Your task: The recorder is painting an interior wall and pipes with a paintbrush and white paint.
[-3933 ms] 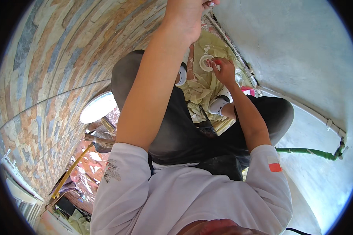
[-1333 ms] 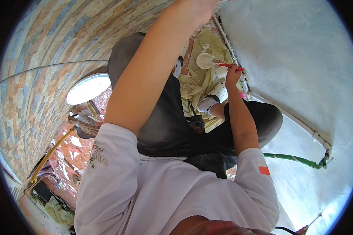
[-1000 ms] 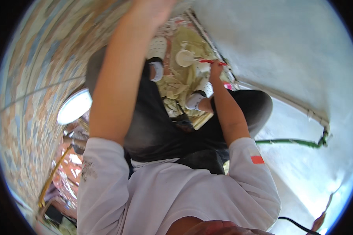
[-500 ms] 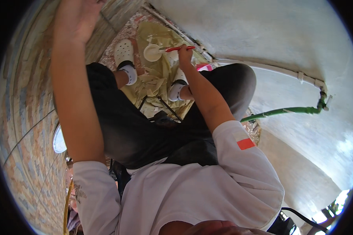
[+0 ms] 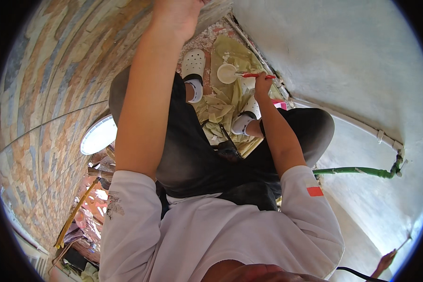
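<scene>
Red-handled brush [image 5: 254,75] down near the feet, tip over the little white cup [image 5: 226,73], pinched tight in the right hand [image 5: 263,83]. Best to dip slow and wipe off drips. Left hand [image 5: 174,16] up on the stone wall [image 5: 47,94]; fingers cut off, cannot tell.

Renovation site: tiled wall [image 5: 47,94], bare plaster wall [image 5: 343,61], floor dust sheet [image 5: 230,94].

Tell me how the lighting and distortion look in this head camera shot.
Head view: bright, even daylight; strong fisheye bending of the stone-tiled wall; black vignette at the rim; right hand with the red-handled tool reasonably sharp; left hand cut by the top edge.
</scene>
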A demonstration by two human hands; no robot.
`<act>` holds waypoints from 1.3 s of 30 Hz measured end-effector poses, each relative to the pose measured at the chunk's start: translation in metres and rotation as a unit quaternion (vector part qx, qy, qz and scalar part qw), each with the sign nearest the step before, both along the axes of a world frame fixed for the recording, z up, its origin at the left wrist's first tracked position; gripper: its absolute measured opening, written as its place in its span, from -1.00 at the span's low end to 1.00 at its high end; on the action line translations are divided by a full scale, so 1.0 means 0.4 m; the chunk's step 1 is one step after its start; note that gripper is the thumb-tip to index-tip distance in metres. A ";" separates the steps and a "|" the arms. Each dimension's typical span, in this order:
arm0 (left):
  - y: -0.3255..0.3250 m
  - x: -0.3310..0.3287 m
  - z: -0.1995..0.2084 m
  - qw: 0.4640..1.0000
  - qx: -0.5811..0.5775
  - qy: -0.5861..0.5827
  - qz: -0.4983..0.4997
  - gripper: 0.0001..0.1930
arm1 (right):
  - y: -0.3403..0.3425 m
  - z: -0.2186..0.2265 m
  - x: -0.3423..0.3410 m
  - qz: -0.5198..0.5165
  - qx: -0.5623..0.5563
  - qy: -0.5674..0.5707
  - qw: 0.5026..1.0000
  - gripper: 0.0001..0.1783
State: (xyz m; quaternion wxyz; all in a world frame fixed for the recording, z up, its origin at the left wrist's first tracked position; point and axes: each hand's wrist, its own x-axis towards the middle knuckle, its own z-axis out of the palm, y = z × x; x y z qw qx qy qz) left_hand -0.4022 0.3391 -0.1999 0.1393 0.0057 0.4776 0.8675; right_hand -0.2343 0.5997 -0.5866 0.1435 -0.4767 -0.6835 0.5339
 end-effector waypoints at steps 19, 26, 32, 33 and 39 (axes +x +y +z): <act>-0.023 0.006 0.007 0.995 0.101 0.022 -0.005 -0.68 | -0.032 0.051 0.009 -0.118 -0.280 -0.096 0.948 -0.63; -0.012 0.014 0.008 0.991 0.103 0.075 -0.030 -0.64 | -0.022 0.037 0.000 0.008 0.054 -0.003 0.999 -0.51; -0.025 0.005 -0.016 0.992 0.088 0.089 -0.030 -0.70 | -0.097 0.090 -0.019 0.026 0.071 0.034 0.997 -0.56; -0.024 0.009 -0.009 0.992 0.088 0.089 -0.030 -0.70 | -0.099 0.095 -0.018 0.031 0.052 0.026 0.998 -0.56; -0.005 0.010 0.013 0.996 0.066 0.054 -0.021 -0.77 | -0.044 0.065 -0.003 -0.026 -0.042 0.018 0.999 -0.61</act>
